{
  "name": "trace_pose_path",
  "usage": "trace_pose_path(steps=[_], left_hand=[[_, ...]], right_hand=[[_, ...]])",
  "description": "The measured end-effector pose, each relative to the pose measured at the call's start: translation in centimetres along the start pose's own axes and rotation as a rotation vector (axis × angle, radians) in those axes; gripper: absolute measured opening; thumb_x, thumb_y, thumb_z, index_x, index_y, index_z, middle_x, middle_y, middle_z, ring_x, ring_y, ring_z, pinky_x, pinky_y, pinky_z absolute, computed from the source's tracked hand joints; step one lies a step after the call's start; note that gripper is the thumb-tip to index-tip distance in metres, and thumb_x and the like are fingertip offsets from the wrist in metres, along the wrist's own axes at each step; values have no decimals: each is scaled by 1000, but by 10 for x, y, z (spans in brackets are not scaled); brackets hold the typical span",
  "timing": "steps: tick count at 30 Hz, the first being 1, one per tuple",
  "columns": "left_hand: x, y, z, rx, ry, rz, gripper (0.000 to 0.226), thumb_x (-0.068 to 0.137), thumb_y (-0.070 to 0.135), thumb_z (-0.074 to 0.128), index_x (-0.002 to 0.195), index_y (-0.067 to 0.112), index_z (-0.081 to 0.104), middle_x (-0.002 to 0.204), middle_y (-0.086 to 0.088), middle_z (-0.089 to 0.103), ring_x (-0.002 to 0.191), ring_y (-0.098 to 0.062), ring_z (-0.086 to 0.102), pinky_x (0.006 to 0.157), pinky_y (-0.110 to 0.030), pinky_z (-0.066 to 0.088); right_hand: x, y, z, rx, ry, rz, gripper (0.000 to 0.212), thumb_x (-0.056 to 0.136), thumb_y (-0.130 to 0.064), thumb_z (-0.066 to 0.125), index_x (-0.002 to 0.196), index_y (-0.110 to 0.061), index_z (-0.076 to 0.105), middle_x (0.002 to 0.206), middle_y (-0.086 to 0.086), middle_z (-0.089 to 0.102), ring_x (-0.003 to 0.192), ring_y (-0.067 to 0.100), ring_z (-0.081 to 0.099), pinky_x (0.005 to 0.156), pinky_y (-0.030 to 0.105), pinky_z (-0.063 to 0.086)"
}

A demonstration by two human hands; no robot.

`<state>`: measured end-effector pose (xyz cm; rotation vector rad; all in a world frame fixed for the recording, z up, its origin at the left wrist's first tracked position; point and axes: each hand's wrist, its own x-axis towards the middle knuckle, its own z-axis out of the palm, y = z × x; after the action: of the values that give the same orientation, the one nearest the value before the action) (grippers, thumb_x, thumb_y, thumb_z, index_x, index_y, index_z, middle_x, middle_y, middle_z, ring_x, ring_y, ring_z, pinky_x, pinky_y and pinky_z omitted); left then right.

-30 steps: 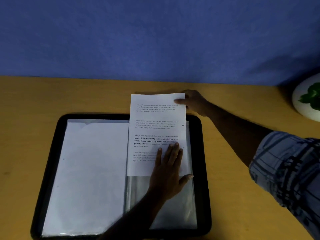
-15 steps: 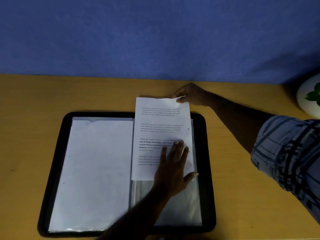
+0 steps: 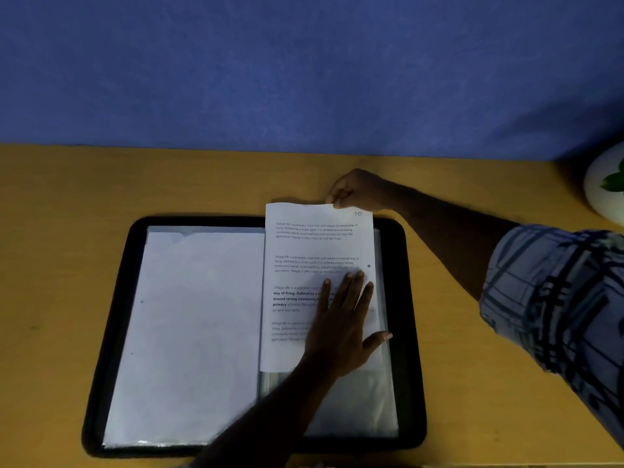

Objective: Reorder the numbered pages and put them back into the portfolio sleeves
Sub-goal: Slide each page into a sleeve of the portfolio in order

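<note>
A black portfolio lies open on the wooden desk. Its left side shows a sleeve with a blank white sheet. A printed page marked 10 at its top right corner lies over the right-hand clear sleeve, its top edge past the portfolio's rim. My left hand lies flat on the page's lower right part, fingers straight, thumb out to the right. My right hand pinches the page's top edge near the right corner.
A white pot with a green plant stands at the desk's far right by the blue wall. Bare wooden desk shows to the left and right of the portfolio.
The page has slid down toward me, deeper over the right sleeve. My right hand followed its top edge and uncovered the number 10. My left hand stayed flat on the page.
</note>
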<state>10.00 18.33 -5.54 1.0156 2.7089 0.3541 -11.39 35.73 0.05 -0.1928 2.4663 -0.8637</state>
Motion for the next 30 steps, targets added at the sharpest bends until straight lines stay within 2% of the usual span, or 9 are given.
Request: trace_pose_path(steps=[6, 15, 17, 21, 23, 25, 27, 28, 30], left_hand=[[1, 0, 1, -31, -8, 4, 90, 93, 75, 22, 156, 11, 22, 165, -11, 12, 153, -25, 5, 119, -58, 15], [3, -1, 3, -31, -8, 16, 90, 92, 75, 22, 155, 12, 25, 164, -12, 15, 152, -26, 8, 120, -58, 12], [2, -1, 2, -32, -9, 19, 90, 92, 76, 20, 155, 12, 25, 164, -12, 15, 152, -26, 8, 120, -58, 12], [1, -2, 1, -44, -16, 24, 91, 92, 76, 13, 155, 13, 24, 164, -11, 15, 152, -26, 9, 120, -59, 14], [1, -2, -1, -44, -22, 28, 91, 91, 76, 12, 156, 13, 23, 164, -11, 14, 152, -26, 8, 120, -59, 12], [1, -3, -3, -34, -25, 33, 91, 91, 76, 12, 156, 12, 23, 164, -11, 13, 152, -26, 7, 120, -58, 11], [1, -6, -6, -18, -20, 40, 90, 92, 76, 15, 155, 12, 25, 164, -11, 14, 152, -26, 9, 120, -58, 11], [1, -8, -8, -7, -17, 44, 89, 93, 75, 16, 155, 13, 26, 164, -11, 13, 152, -27, 9, 120, -58, 10], [-2, -13, -12, 5, -23, 46, 87, 93, 75, 19, 156, 14, 23, 165, -10, 9, 152, -26, 5, 120, -58, 7]], right_hand=[[-9, -1, 9, 25, -110, 28, 20, 88, -9, 71, 107, -16, 73, 96, -10, 71, 91, 4, 66, 82, 21, 52], [-25, -7, 20, -143, -260, 25, 23, 93, -11, 65, 114, -17, 72, 101, -13, 65, 85, -4, 57, 76, 14, 42], [-29, -12, 24, -165, -286, 45, 23, 95, -14, 63, 115, -18, 72, 102, -13, 65, 87, -2, 58, 80, 17, 43], [-35, -17, 30, -146, -305, 83, 24, 95, -17, 62, 116, -16, 72, 117, -4, 71, 106, 10, 63, 97, 26, 48], [-41, -20, 28, -114, -267, 94, 26, 96, -17, 59, 120, -14, 71, 122, -2, 68, 111, 11, 61, 95, 23, 47], [-49, -19, 25, -95, -163, 75, 28, 100, -15, 53, 123, -9, 68, 124, -2, 63, 111, 7, 56, 80, 10, 40], [-61, -17, 25, -85, 18, 36, 28, 101, -14, 51, 122, -5, 67, 119, 2, 62, 106, 8, 53, 69, 4, 34], [-67, -14, 27, -63, 110, 34, 26, 100, -15, 52, 119, -5, 68, 116, 4, 62, 105, 10, 55, 70, 3, 33], [-80, -6, 32, -10, 246, 61, 21, 98, -14, 56, 112, -7, 70, 111, 3, 61, 105, 17, 59, 77, 12, 37]])
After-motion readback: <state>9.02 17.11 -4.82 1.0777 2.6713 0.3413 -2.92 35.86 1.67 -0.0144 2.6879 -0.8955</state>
